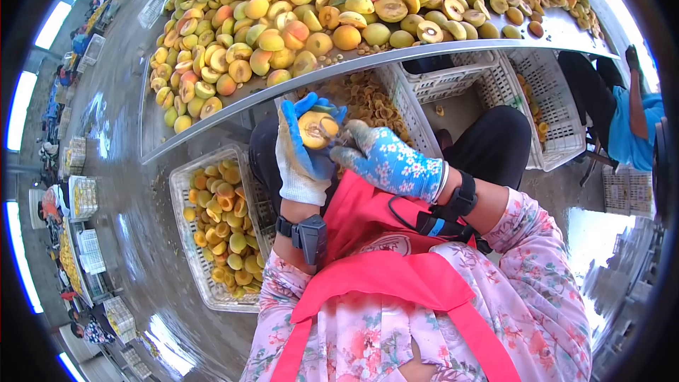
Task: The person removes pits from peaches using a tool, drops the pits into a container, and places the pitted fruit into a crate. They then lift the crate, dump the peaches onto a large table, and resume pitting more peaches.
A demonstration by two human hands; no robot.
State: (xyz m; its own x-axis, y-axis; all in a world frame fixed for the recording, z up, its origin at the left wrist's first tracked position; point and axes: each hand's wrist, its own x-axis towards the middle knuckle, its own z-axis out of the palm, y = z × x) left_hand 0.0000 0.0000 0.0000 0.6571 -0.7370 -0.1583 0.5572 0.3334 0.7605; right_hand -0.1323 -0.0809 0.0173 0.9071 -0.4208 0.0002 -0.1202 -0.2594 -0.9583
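Stainless counter [566, 28] heaped with peaches [304, 14] fills a packing hall, crates below it. Seated at its rim, a worker's left hand [300, 152], in a white-and-blue glove, has its grip closed around a halved peach [318, 129], cut face up, just under the counter edge. The right hand [387, 163], in a flowered blue glove, is clenched on something at the fruit's side; a tool seems likely, but it is too hidden to tell. Working well likely means keeping the fruit steady and cutting away from the palm. Room is tight: counter lip above, a crate of halves [219, 240] at the left knee, a white crate [431, 85] ahead, another person [629, 120] seated to the right.
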